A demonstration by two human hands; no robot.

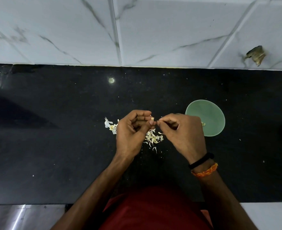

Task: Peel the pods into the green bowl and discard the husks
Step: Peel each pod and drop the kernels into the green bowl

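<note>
My left hand (131, 131) curls its fingers round a small pale pod (152, 118), pinched between thumb and fingertips. Facing it fingertip to fingertip, my right hand (181, 131) pinches a thin bit of husk at the pod's end. Both hands hover over the middle of the black counter (54, 130). A pile of pale husks (153, 138) lies on the counter under and between the hands. More pale pieces (109, 126) lie just left of my left hand. The green bowl (208, 117) stands right of my right hand, partly behind it, with a small pale piece (203, 124) inside.
A white marble-patterned tiled wall (137, 30) rises behind the counter, with a chipped hole (256, 55) at the right. Tiny crumbs speckle the counter. My right wrist wears a black band (201, 161) and an orange thread (205, 170).
</note>
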